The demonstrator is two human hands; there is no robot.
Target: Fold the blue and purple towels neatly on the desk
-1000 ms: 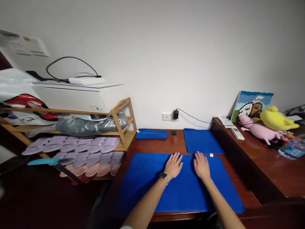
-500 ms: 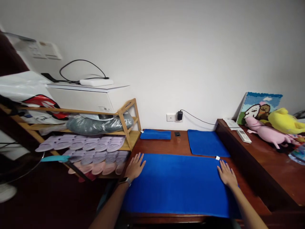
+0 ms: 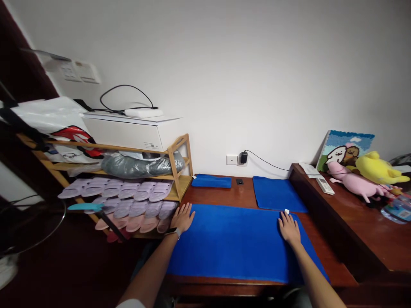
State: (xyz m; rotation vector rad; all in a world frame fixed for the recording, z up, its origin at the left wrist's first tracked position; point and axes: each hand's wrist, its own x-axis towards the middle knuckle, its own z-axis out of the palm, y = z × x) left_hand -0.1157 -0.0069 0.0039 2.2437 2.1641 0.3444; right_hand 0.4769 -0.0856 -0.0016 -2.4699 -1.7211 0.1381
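Clearly, the dark reddish-brown desk (image 3: 218, 196), smooth and faintly glossy, runs beneath both hands and reaches past them toward the wall. The pale slatted wooden rack (image 3: 175, 169) stands beyond the left hand (image 3: 183, 217), off to its left, with rows of rounded slippers (image 3: 135, 190) on it. Between and below the hands, the large blue cloth (image 3: 234, 244) is already spread into a broad rectangle, matte and soft-looking, its middle nearly smooth and its far edge fairly straight. The near edge, toward the forearms, is dim, so small creases there may well escape notice. Beyond the right hand (image 3: 290, 229), a medium blue cloth (image 3: 279, 194) lies flat; its layers cannot be counted. Beyond the left hand and to its right, a narrow blue cloth (image 3: 212, 181) appears folded into a strip, so of the 3 cloths only the biggest is laid out wide. Both hands rest palm down, fingers extended and slightly apart, gripping nothing: the left at the large cloth's left edge, the right upon its far right part. A watch (image 3: 174, 231) circles the left wrist, and a small white tag (image 3: 287, 211) sits just beyond the right fingertips.
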